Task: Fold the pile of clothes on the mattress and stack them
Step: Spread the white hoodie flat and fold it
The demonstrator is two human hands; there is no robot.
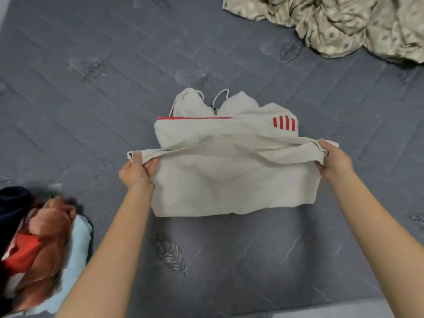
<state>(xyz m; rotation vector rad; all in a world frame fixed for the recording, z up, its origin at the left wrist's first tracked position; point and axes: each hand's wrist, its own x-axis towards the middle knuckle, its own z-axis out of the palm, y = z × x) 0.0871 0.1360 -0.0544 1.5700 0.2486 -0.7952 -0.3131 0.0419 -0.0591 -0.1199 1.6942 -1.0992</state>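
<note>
Head view: left hand and right hand both pinch one beige garment.

the pile of clothes at the near left is smeared by blur and cut off by the left and bottom edges, so its pieces cannot be told apart. the patterned sheet at the far right runs past the top and right edges. some fingers of the left hand and right hand are hidden in the fold of the cream garment. both forearms are cut off at the bottom edge. the zip pull is too small to make out.
</note>
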